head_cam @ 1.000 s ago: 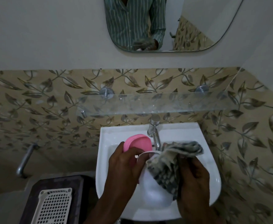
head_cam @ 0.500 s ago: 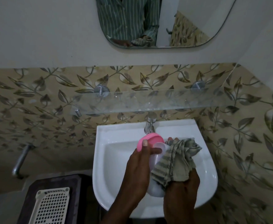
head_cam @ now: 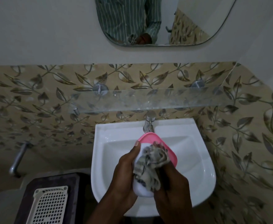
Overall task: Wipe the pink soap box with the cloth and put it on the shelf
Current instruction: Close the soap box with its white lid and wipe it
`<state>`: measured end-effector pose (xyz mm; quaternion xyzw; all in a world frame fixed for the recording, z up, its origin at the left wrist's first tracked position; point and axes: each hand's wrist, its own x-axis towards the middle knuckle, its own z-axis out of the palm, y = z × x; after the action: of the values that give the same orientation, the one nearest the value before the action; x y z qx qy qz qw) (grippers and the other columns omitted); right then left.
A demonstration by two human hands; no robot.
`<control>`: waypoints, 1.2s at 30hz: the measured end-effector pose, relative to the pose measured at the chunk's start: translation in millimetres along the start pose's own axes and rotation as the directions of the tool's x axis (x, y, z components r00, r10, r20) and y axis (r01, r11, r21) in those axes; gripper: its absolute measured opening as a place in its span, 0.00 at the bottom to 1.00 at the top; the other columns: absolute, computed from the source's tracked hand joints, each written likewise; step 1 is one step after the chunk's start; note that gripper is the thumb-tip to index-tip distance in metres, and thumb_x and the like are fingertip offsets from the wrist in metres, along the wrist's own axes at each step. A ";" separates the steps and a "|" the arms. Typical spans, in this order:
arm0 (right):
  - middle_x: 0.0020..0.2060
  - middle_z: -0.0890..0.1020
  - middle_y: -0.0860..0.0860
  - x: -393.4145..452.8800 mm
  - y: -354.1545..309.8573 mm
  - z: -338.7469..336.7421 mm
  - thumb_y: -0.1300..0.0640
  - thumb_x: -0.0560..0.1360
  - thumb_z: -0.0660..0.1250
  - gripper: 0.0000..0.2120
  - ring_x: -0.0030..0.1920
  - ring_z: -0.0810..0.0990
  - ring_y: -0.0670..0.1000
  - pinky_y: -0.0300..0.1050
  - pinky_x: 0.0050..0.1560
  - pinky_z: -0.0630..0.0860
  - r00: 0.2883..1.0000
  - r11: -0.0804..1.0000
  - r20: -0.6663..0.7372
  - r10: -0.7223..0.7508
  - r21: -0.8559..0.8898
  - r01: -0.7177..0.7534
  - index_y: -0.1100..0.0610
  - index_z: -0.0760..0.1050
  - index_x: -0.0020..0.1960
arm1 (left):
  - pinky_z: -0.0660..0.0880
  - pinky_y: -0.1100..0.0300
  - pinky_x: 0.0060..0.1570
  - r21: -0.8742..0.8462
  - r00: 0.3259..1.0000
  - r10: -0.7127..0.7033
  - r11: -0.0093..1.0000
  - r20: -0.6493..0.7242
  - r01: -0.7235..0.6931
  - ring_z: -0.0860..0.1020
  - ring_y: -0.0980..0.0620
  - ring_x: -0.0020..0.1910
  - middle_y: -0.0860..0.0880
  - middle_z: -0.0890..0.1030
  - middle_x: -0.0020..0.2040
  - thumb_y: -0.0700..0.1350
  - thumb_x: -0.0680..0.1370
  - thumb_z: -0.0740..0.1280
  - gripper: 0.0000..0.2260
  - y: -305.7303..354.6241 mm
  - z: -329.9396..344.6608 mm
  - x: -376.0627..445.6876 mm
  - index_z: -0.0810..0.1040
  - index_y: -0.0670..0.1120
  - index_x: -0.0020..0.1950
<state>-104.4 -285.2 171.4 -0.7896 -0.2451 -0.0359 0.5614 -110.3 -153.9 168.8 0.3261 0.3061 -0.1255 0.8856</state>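
Note:
The soap box [head_cam: 150,139] has a pink lid and a white base. I hold it tilted over the white sink [head_cam: 110,136]. My left hand [head_cam: 124,172] grips its left side, thumb on the rim. My right hand [head_cam: 171,180] presses a crumpled grey striped cloth [head_cam: 152,164] against the white base. The cloth hides most of the box's middle. A glass shelf [head_cam: 148,99] runs along the tiled wall above the sink, with nothing on it.
A chrome tap [head_cam: 148,123] stands at the back of the sink, just behind the box. A mirror [head_cam: 164,20] hangs above. At lower left a cream perforated basket [head_cam: 48,206] lies on a dark surface, and a metal pipe [head_cam: 18,160] juts from the wall.
The box has turned so its pink lid faces away and right. The cloth has moved from the box's right side onto its white base. Both hands sit closer together.

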 end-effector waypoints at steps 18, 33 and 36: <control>0.41 0.85 0.50 7.9 5.5 -47.4 0.70 0.80 0.59 0.15 0.39 0.84 0.42 0.33 0.40 0.78 0.888 0.849 -0.001 0.460 0.293 -0.439 0.58 0.81 0.56 | 0.84 0.44 0.54 0.026 0.964 0.207 0.978 -0.168 -0.206 0.87 0.40 0.54 0.38 0.87 0.58 0.63 0.80 0.64 0.27 20.2 -23.0 5.5 0.83 0.43 0.66; 0.49 0.82 0.39 7.2 -11.1 -3.1 0.33 0.58 0.76 0.40 0.48 0.83 0.42 0.40 0.47 0.82 0.936 0.931 0.120 0.332 -0.198 -0.305 0.43 0.70 0.66 | 0.79 0.36 0.64 0.245 0.918 0.332 0.929 -0.218 -0.278 0.87 0.37 0.54 0.39 0.89 0.53 0.69 0.78 0.62 0.26 0.8 -13.8 6.9 0.90 0.50 0.51; 0.48 0.82 0.37 8.6 -9.5 -7.3 0.35 0.56 0.77 0.40 0.47 0.82 0.36 0.34 0.44 0.82 0.942 0.941 0.106 0.318 -0.155 -0.300 0.42 0.72 0.65 | 0.78 0.37 0.66 0.208 0.913 0.338 0.933 -0.230 -0.293 0.86 0.37 0.58 0.40 0.87 0.58 0.68 0.79 0.62 0.29 1.4 -16.7 7.8 0.88 0.47 0.60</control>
<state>-99.4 -286.5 185.2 -0.8555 -0.1507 0.0872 0.4877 -111.3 -142.0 154.6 0.4589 0.3516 0.0383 0.8151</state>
